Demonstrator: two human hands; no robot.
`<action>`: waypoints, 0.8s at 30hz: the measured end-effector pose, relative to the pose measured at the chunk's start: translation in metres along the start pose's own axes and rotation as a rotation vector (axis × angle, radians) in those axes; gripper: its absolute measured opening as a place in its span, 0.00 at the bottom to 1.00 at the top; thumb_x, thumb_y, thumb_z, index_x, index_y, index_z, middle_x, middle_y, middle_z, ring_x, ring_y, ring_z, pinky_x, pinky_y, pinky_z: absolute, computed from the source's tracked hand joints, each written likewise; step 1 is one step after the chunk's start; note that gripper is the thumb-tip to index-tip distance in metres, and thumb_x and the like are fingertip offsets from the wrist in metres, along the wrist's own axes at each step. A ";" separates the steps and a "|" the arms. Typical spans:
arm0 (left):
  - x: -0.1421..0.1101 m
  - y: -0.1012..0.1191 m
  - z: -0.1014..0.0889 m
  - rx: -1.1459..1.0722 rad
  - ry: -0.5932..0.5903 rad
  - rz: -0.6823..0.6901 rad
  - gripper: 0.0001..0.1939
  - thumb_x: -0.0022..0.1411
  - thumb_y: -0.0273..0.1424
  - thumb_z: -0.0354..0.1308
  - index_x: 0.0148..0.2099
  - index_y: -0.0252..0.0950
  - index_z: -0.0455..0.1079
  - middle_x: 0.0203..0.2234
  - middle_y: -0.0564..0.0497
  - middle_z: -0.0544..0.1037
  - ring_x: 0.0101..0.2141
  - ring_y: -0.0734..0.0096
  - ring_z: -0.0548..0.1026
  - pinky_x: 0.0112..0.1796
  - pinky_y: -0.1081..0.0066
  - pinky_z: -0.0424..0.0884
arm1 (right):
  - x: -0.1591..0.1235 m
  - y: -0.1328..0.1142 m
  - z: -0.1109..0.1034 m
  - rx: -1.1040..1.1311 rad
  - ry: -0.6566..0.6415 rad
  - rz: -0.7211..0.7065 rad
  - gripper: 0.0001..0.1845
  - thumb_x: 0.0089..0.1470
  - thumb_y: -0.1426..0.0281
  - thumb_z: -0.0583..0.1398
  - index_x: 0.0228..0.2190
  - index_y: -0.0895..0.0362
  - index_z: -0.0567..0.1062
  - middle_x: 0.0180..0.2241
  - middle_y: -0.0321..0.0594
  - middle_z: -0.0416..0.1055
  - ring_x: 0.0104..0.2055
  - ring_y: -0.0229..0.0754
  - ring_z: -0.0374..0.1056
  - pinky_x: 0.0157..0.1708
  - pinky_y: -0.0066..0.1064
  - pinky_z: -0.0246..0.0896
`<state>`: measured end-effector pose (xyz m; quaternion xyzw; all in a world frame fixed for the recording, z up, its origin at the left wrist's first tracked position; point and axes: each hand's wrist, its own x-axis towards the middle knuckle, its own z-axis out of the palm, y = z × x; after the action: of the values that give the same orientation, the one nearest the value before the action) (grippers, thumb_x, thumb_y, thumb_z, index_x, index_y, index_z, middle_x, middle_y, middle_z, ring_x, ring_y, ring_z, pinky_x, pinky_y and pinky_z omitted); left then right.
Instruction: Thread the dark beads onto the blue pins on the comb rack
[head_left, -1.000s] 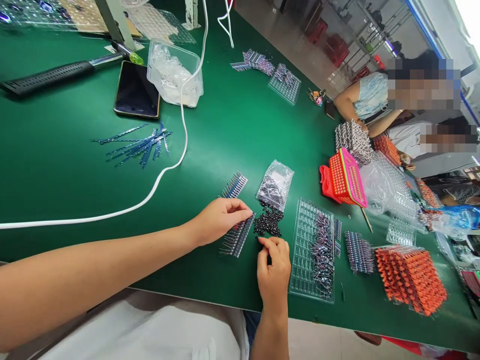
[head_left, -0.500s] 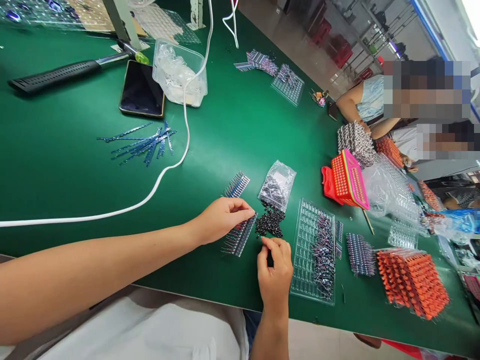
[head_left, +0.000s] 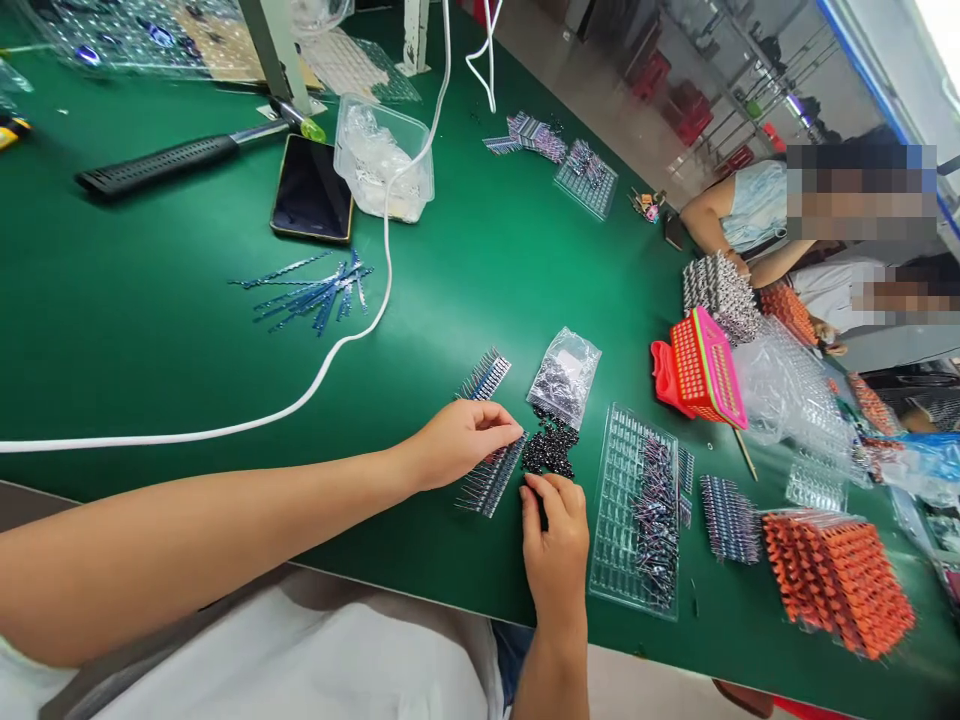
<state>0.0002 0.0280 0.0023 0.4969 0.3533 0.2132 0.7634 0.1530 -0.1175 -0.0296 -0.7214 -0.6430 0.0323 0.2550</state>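
Note:
My left hand point(head_left: 459, 445) is closed, its thumb and fingers pinching the upper part of a strip of thin wire pins point(head_left: 491, 482) set side by side. A second pin strip point(head_left: 486, 374) lies just beyond that hand, partly covered by it. My right hand point(head_left: 556, 530) is closed at the near edge of a pile of small black beads point(head_left: 550, 448). Its thumb and index fingertips are close together, and whatever they hold is too small to make out. A clear plastic bag point(head_left: 566, 372) with more black beads lies open against the pile.
Right of my right hand lies a clear compartment tray point(head_left: 622, 520) with loose pins. Beyond it are stacked pin strips point(head_left: 729, 518), an orange stack point(head_left: 836, 580) and a basket point(head_left: 705, 365). A white cable point(head_left: 330, 360), phone point(head_left: 313, 190) and hammer point(head_left: 157, 165) lie left. Co-workers sit far right.
The view has shifted, so everything appears farther right and slightly lower. My right thumb and index fingertip have drawn closer together at the bead pile's edge. My left hand keeps its pinch on the strip.

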 end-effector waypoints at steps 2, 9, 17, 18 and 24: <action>-0.002 0.001 0.001 0.010 -0.010 -0.004 0.12 0.57 0.39 0.60 0.32 0.34 0.73 0.22 0.55 0.71 0.26 0.72 0.67 0.31 0.71 0.63 | 0.005 -0.002 0.002 -0.022 -0.018 0.007 0.09 0.64 0.73 0.54 0.43 0.55 0.74 0.40 0.43 0.72 0.44 0.44 0.65 0.45 0.39 0.64; -0.007 -0.002 0.006 0.156 -0.133 0.021 0.12 0.59 0.39 0.59 0.32 0.35 0.73 0.23 0.55 0.73 0.27 0.72 0.70 0.31 0.71 0.64 | 0.007 -0.013 -0.007 0.163 -0.010 0.211 0.10 0.64 0.68 0.53 0.34 0.56 0.72 0.33 0.39 0.69 0.36 0.40 0.66 0.37 0.33 0.63; -0.032 0.014 0.028 -0.041 -0.257 0.047 0.11 0.60 0.39 0.62 0.35 0.36 0.75 0.47 0.45 0.81 0.48 0.60 0.77 0.51 0.62 0.70 | -0.001 -0.018 -0.047 0.656 0.070 0.327 0.09 0.62 0.63 0.56 0.34 0.55 0.71 0.31 0.36 0.65 0.31 0.36 0.63 0.29 0.28 0.61; -0.035 0.017 0.032 -0.053 -0.270 0.054 0.10 0.60 0.38 0.62 0.34 0.36 0.75 0.47 0.45 0.81 0.49 0.60 0.77 0.52 0.62 0.70 | -0.001 -0.018 -0.047 0.659 0.097 0.300 0.08 0.62 0.64 0.56 0.34 0.55 0.71 0.32 0.36 0.65 0.32 0.37 0.64 0.31 0.28 0.62; -0.041 0.016 0.042 -0.058 -0.245 0.112 0.08 0.61 0.35 0.61 0.36 0.36 0.76 0.47 0.45 0.81 0.50 0.60 0.77 0.53 0.61 0.71 | 0.000 -0.020 -0.030 0.520 0.293 0.196 0.04 0.62 0.70 0.56 0.36 0.54 0.72 0.34 0.38 0.68 0.38 0.40 0.67 0.37 0.32 0.64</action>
<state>0.0052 -0.0188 0.0411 0.5161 0.2227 0.2032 0.8017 0.1457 -0.1265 0.0044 -0.6875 -0.4972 0.1157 0.5165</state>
